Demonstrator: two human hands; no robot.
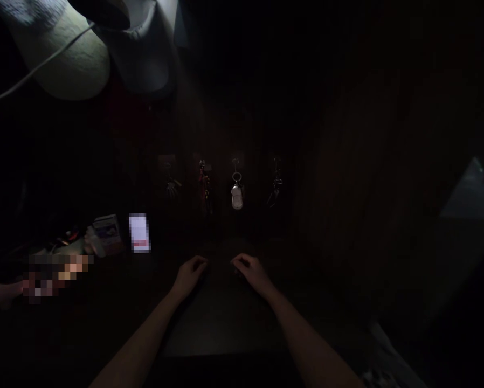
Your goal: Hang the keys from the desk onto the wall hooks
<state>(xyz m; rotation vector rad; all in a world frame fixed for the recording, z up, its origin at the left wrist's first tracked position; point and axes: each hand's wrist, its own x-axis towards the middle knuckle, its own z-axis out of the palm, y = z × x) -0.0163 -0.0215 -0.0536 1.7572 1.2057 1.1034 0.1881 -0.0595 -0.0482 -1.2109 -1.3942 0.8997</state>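
Observation:
In the dim light, my left hand [191, 273] rests near the back of a dark tabletop [220, 323], its fingers curled in. Nothing shows at its fingertips. My right hand [253, 274] lies opposite, a short gap away, with thumb and fingers bent together. A small dark shape is faintly visible beneath its fingertips, too dim to name. Beyond both hands, a silvery key fob [236, 197] hangs from a hook. Dim bunches of keys hang beside it: one at far left [172, 188], a reddish and yellow one [205, 188] and one at right [275, 193].
A lit, pixelated phone-like screen [139, 233] stands left of my left hand, beside a small box [108, 234]. Another person's forearm [1, 291] appears at the left edge. Pale caps [140, 59] and a white cord [43, 62] hang upper left.

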